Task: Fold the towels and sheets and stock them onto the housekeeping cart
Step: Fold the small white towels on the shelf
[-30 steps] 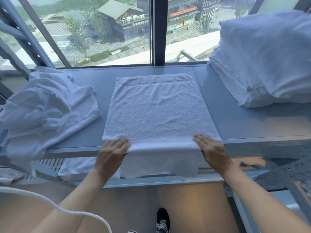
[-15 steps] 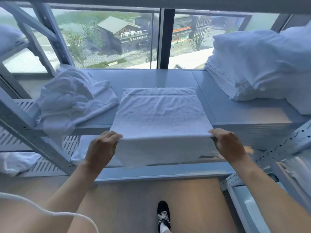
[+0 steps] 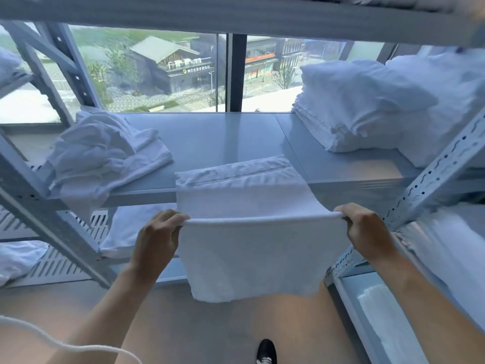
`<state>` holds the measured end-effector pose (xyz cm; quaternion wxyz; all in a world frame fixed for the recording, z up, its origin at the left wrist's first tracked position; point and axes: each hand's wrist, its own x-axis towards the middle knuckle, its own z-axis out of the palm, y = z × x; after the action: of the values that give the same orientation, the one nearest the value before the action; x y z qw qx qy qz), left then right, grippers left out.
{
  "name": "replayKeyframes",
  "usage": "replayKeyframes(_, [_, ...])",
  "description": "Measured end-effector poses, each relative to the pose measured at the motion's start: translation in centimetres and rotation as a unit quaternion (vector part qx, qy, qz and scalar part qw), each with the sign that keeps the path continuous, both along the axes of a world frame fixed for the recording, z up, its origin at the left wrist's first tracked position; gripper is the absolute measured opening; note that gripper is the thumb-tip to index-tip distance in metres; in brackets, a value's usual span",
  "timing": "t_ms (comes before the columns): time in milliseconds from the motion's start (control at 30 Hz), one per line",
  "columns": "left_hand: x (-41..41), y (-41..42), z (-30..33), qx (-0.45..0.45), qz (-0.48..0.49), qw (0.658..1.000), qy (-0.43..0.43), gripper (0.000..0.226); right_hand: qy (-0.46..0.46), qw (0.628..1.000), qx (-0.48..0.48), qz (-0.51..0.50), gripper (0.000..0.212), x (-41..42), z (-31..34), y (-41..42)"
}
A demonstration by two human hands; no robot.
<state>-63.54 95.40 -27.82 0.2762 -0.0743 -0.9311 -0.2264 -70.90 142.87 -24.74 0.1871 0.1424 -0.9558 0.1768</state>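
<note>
Head view: left hand (image 3: 157,236) pinches the left end of the towel's fold, fingers curled over the edge. Right hand (image 3: 367,231) grips the right end the same way. Both hands hold the white towel (image 3: 258,248) stretched taut between them, out in front of the shelf (image 3: 223,137) edge. Near half of the towel hangs down from the held fold toward the floor (image 3: 210,332); far half runs back up and its hemmed end rests on the front edge of the shelf. Left of the towel, on the same shelf, a crumpled pile of white linens (image 3: 105,151), part of it draping over the shelf edge. Right of the towel, toward the back of the shelf, a tall stack of folded white towels (image 3: 367,101). Behind the shelf, a window (image 3: 168,74) with buildings outside. Perforated metal rack uprights (image 3: 435,169) to the right of the towel, with more white linen on the level below it. One black shoe (image 3: 266,352) on the floor beneath the towel. White cord (image 3: 65,346) at lower left of the towel, crossing the left forearm.
</note>
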Motion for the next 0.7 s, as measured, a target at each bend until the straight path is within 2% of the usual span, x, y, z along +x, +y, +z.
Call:
replayKeyframes(167, [-0.6, 4.2, -0.7, 0.011, -0.033, 0.999, -0.005, 0.025, 0.005, 1.0, -0.006, -0.021, 0.033, 1.8, -0.2, 4.6])
replayKeyframes(267, [-1.7, 7.5, -1.5, 0.016, -0.041, 0.998, -0.033, 0.032, 0.014, 0.999, -0.007, -0.042, 0.041, 2.6, -0.6, 7.5])
replayKeyframes(433, [-4.6, 12.7, -2.2, 0.002, -0.064, 0.996, -0.056, 0.035, -0.007, 0.998, 0.001, -0.068, 0.034, 2.2, -1.9, 12.9])
replayKeyframes(567, [-7.4, 15.8, -1.8, -0.008, -0.054, 0.996, -0.066, 0.032, -0.02, 0.998, -0.001, -0.068, 0.037, -0.1, -2.6, 16.1])
replayKeyframes(700, [-9.1, 17.4, -0.6, -0.03, -0.043, 0.998, -0.045, 0.026, -0.011, 0.998, -0.02, -0.05, 0.03, -3.7, -2.8, 17.8])
